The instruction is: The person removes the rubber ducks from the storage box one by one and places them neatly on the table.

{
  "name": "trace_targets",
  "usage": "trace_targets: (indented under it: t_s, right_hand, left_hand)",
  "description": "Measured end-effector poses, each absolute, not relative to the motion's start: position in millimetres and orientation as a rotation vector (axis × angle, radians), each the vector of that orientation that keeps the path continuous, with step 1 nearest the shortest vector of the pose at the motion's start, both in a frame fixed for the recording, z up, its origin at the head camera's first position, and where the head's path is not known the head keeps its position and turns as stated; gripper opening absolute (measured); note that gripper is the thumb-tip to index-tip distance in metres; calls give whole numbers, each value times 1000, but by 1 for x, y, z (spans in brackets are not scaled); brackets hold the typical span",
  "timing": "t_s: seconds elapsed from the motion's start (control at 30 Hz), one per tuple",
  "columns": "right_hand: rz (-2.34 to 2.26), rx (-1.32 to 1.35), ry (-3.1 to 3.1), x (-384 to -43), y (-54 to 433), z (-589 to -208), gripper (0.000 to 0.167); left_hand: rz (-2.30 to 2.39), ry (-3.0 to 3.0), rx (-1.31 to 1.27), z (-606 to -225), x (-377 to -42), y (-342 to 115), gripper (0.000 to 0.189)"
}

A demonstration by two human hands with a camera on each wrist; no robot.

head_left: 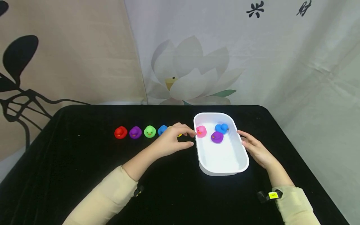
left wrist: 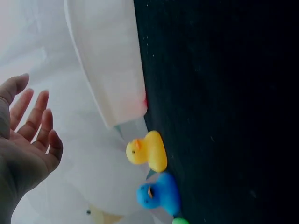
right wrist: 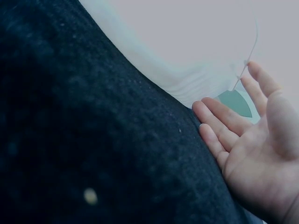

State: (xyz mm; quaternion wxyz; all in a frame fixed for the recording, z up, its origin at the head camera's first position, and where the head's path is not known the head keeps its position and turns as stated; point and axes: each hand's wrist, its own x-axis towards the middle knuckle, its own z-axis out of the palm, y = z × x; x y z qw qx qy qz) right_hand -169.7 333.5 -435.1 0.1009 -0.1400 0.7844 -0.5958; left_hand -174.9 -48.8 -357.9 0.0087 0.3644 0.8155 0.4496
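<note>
A white plastic tub [head_left: 222, 156] holds three rubber ducks: a pink duck [head_left: 201, 131] by its left wall, a blue duck [head_left: 221, 128] and a purple duck [head_left: 217, 137]. Just left of the tub, my left hand [head_left: 171, 140] hovers with loosely bent fingers and nothing in its grasp. Beneath and behind it, a yellow duck [left wrist: 149, 151] is mostly hidden in the head view but shows fully in the left wrist view. My right hand [head_left: 257, 151] is at the tub's right side, fingertips touching or very near its rim and wall, fingers relaxed.
Left of the tub runs a row with a red duck [head_left: 120, 132], another purple duck [head_left: 135, 132], a green duck [head_left: 150, 131] and another blue duck [head_left: 162, 129]. Black cloth [head_left: 84, 175] covers the table. A printed curtain [head_left: 197, 72] hangs behind the far edge.
</note>
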Motion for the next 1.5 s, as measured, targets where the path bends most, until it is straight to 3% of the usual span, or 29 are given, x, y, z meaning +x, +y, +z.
trace_targets:
  t_s: [0.77, 1.5]
  right_hand:
    - [-1744, -414, 2340, -171, 335, -438, 50]
    - [-1785, -436, 2311, -171, 332, -436, 48]
  left_hand:
    - [985, 2648, 1132, -377, -209, 25, 45]
    - [707, 2587, 1053, -379, -245, 66, 41]
